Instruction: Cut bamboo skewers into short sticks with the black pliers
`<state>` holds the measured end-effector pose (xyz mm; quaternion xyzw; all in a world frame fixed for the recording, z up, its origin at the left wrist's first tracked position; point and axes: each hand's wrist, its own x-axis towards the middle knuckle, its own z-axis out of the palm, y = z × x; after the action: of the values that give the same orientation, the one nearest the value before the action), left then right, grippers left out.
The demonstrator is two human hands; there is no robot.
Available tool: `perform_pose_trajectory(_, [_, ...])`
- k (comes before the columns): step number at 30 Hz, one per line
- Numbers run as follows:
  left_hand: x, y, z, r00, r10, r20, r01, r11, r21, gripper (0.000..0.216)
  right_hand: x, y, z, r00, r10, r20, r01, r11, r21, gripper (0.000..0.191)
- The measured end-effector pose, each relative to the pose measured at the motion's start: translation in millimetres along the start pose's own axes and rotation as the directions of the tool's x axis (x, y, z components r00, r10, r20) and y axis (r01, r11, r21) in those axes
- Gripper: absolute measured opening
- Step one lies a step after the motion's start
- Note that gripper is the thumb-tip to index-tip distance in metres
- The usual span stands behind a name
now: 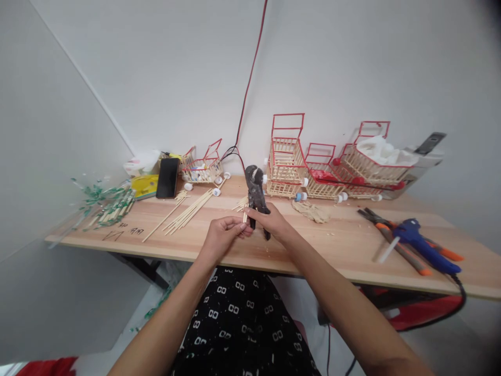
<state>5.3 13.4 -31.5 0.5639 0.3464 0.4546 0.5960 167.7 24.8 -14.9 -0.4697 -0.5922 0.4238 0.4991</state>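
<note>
Short pale wooden sticks [245, 215] stand in a small bunch between my hands. My left hand [227, 230] pinches their lower part between thumb and fingers. My right hand [270, 219] is closed around the handles of black cutting pliers [256, 193], whose head points up and away from me. The fingertips of that hand also reach over to the top of the sticks. Part of the grip is hidden behind the fingers. Behind the hands lie a few more short sticks [240, 203] on the wooden table [219, 253].
Long sticks [191, 211] lie left, near a phone [167, 178] and green-wrapped sticks [117, 206]. Small stick-built carts with red trim [287, 162] line the wall. At right lie a blue glue gun [422, 243] and orange-handled pliers [403, 250]. A cable [250, 78] hangs behind.
</note>
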Motion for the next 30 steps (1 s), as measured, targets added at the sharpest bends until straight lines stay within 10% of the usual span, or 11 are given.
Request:
perform_pose_trajectory(15, [-4.3,4.5,6.5,0.999,0.028,-0.041,-0.026,0.999,0.03,0.029,0.1,2.8,2.2,1.0,-0.025,-0.013,0.024,0.998,-0.055,0.032])
perform_pose_trajectory(30, [-3.8,4.9,-5.2,0.97,-0.191,0.148,0.23,0.917,-0.326,0.03,0.5,2.7,3.5,0.997,-0.077,-0.014,0.075,0.989,-0.124,0.032])
